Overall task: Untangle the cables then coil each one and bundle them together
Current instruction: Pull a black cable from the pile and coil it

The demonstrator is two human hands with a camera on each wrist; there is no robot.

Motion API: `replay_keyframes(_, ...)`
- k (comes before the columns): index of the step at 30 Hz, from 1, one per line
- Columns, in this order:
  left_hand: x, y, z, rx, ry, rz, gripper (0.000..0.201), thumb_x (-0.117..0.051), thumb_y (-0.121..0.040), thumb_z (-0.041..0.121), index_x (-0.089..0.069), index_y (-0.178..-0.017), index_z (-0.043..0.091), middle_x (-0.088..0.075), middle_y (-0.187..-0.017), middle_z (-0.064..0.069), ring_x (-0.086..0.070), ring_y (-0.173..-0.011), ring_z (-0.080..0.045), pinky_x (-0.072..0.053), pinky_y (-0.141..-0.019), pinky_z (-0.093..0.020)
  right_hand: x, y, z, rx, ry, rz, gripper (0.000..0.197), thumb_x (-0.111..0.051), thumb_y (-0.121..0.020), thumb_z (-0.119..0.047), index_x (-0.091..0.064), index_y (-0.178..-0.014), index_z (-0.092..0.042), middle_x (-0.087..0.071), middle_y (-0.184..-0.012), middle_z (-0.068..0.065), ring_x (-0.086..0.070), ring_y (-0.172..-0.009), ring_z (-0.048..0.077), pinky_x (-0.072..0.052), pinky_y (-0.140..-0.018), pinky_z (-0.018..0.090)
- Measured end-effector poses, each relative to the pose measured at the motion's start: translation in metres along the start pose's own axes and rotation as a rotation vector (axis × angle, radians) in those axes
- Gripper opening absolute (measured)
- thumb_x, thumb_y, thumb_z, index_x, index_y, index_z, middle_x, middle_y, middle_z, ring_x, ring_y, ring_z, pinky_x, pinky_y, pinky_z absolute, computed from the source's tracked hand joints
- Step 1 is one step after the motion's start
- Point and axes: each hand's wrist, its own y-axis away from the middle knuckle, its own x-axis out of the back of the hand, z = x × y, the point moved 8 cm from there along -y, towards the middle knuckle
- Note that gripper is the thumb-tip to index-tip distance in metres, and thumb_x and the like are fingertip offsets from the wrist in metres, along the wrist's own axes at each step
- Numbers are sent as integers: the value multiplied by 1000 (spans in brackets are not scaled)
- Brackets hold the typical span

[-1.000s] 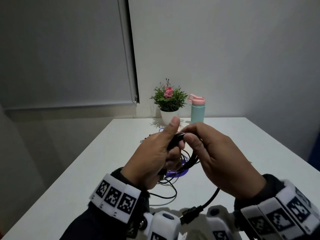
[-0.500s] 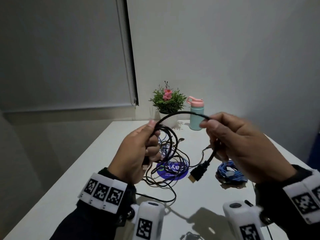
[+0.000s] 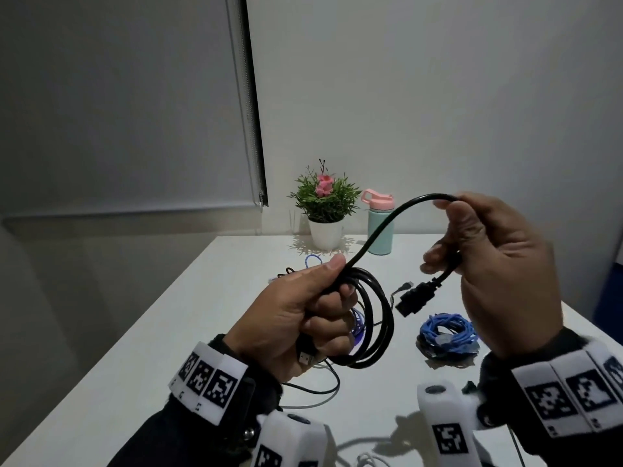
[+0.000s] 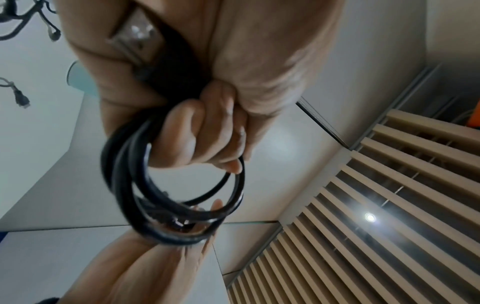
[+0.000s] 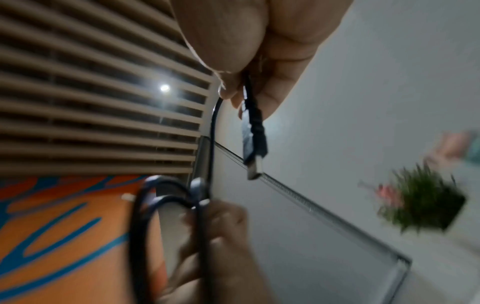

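Gripping the coiled black cable [image 3: 374,318] in my left hand [image 3: 296,318] above the table [image 3: 209,298], my right hand [image 3: 495,274] pinching its free end near the plug [image 3: 416,298], I risk loops springing loose if my fist slackens

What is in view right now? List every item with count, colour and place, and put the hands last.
black cable: 1, black, partly coiled in the left hand, free end with its plug in the right hand
blue cable bundle: 1, blue, coiled on the table under the right hand
loose cables: several, thin, black and light, on the table below the left hand
round sticker: 1, blue-purple, on the table behind the black coil
potted plant: 1, green with pink flower, white pot, far table edge
bottle: 1, mint with pink lid, right of the plant
table: 1, white
left hand: grips the coil
right hand: holds the cable near its plug
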Motion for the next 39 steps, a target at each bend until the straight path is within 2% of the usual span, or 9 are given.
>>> replay_keyframes(8, 6, -10, -14, -12, 88, 31, 33, -62, -91, 41, -64, -71, 14, -33, -50, 11, -22, -38, -4, -33, -41, -19, -24, 25, 40, -339, -139, -5, 25, -51, -98, -32, -69, -98, -14, -53, -65, 2, -55, -56, 14, -50, -52, 25)
replay_keyframes(15, 29, -12, 9, -263, 46, 232, 36, -56, -96, 41, -66, -79, 11, -31, -53, 8, -27, -42, -5, -38, -53, -17, -75, 56, 50, -626, -416, -403, 39, -42, -101, -32, -76, -92, -14, -70, -78, 4, -66, -70, 14, -54, -64, 22)
replay_keyframes(17, 25, -10, 14, -331, -41, 224, 37, -53, -100, 40, -67, -91, 7, -30, -52, 10, -24, -45, -5, -25, -54, -23, -84, 60, 47, -598, -457, -451, 35, -47, -98, -39, -74, -94, -17, -69, -77, 1, -67, -74, 16, -54, -69, 23)
replay_keyframes(20, 19, -8, 18, -384, -114, 232, 43, -52, -101, 38, -59, -112, -3, -30, -52, 10, -26, -45, -5, -32, -51, -22, -88, 62, 44, -556, -439, -516, 46, -60, -87, -48, -62, -118, -14, -74, -95, 6, -70, -93, 28, -55, -84, 33)
replay_keyframes(25, 16, -4, 28, -463, -195, 290, 31, -51, -99, 38, -68, -82, 18, -31, -55, 7, -31, -46, -7, -34, -51, -24, -80, 61, 43, -421, -13, -540, 51, -65, -84, -5, -53, -124, -35, -67, -105, 1, -66, -102, 25, -56, -85, 39)
replay_keyframes(28, 22, -3, 36, -508, -157, 337, 41, -47, -103, 34, -66, -67, 24, -28, -54, 8, -24, -43, -5, -30, -46, -21, -74, 58, 41, -327, 321, -575, 51, -60, -92, -10, -47, -127, -44, -59, -115, -4, -65, -98, 11, -55, -86, 40)
replay_keyframes(30, 30, 0, 44, -542, -119, 369, 43, -47, -104, 33, -66, -67, 23, -30, -53, 8, -24, -43, -5, -30, -46, -21, -76, 58, 39, -380, 238, -640, 40, -54, -99, -13, -50, -130, -37, -66, -101, 1, -66, -71, 10, -56, -64, 35)
replay_keyframes(35, 59, 11, 68, -543, 157, 399, 33, -50, -102, 37, -53, -76, 17, -27, -55, 10, -26, -40, -3, -31, -44, -17, -80, 61, 21, -344, 203, -880, 21, -45, -104, -24, -63, -115, -27, -57, -63, -15, -44, -52, 0, -34, -52, 10)
replay_keyframes(39, 82, 31, 87, -612, 292, 514, 33, -52, -101, 36, -52, -75, 16, -27, -48, 8, -25, -36, -7, -29, -41, -15, -82, 60, 12, -177, 366, -929, 28, -38, -104, -39, -54, -84, -27, -50, -65, -19, -44, -60, 4, -34, -58, 14)
